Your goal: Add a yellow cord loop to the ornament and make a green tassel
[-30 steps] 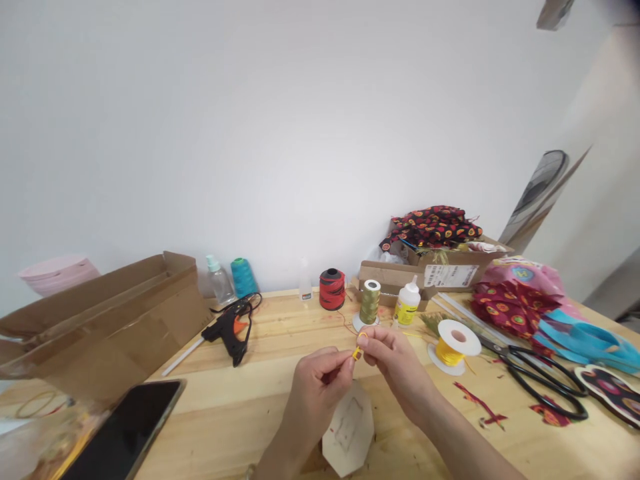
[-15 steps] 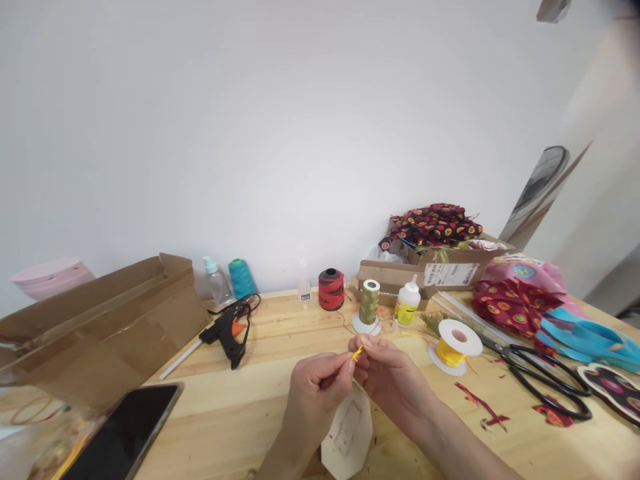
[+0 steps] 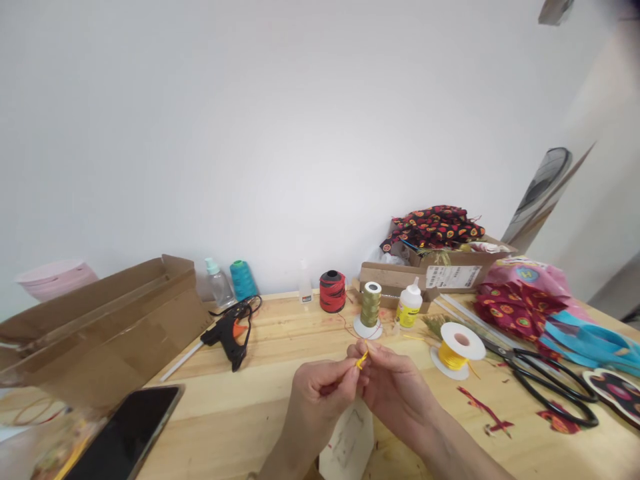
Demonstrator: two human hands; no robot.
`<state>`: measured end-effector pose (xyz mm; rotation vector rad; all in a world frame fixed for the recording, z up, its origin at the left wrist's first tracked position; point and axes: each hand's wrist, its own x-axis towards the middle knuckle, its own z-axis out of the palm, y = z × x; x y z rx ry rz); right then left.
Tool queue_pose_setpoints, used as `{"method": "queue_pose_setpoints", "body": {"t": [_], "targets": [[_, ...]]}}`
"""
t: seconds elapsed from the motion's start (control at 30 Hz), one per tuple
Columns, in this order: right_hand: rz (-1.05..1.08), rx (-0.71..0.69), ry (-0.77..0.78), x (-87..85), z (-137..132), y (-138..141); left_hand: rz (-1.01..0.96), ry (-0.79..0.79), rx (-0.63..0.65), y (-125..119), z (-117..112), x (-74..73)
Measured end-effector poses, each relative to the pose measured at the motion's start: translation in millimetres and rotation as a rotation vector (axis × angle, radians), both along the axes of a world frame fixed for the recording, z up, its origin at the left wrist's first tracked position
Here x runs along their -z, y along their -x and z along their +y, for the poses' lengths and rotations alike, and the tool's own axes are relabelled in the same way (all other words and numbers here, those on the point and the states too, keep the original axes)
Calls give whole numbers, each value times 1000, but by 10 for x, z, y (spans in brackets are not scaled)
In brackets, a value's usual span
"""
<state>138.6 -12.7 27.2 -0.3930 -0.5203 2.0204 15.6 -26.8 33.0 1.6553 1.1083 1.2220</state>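
A short bit of yellow cord (image 3: 361, 361) is pinched between my two hands, with a small knot or loop showing at the fingertips. My left hand (image 3: 323, 393) closes thumb and forefinger on its lower end. My right hand (image 3: 393, 380) pinches the upper end, its other fingers curled behind. Beneath the hands lies a pale board with cut corners (image 3: 347, 443), partly covered by them. To the right, a white spool of yellow cord (image 3: 454, 353) lies on the table. Behind the hands stands a spool of olive thread (image 3: 371, 308).
Black scissors (image 3: 545, 383), fabric scraps (image 3: 485, 410) and blue ribbon (image 3: 595, 340) lie right. A glue bottle (image 3: 409, 304) and red thread cone (image 3: 333, 291) stand at the back. On the left are a glue gun (image 3: 233, 337), a cardboard box (image 3: 135, 333) and a phone (image 3: 125, 437).
Both hands have shifted very slightly, still pinching the yellow cord; its knot or loop looks more gathered. The whole view has moved a little.
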Motion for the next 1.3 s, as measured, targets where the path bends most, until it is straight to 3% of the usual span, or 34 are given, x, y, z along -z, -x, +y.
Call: {"method": "queue_pose_setpoints", "body": {"t": [0.23,0.5,0.6,0.77,0.93,1.17,1.3], "targets": [[-190,75,-198,-24,-4,7,49,-1,-58,43,-9,22],[-644,294,-314,-110,-10,-49,130,-37,-61,18,-9,16],[-510,226,-263,-82,0,-43,137,-61,-45,13,-8,13],[-113,-8,-30,-30,-8,-8,119,-55,-22,15,-3,38],[9,-36,105,-53,-23,13,31,-1,1,15,4,73],[36,-19,112,-64,-36,31,-30,44,20,18,6,77],[-61,27,-42,-60,-44,28,-166,175,-10,7,-17,51]]}}
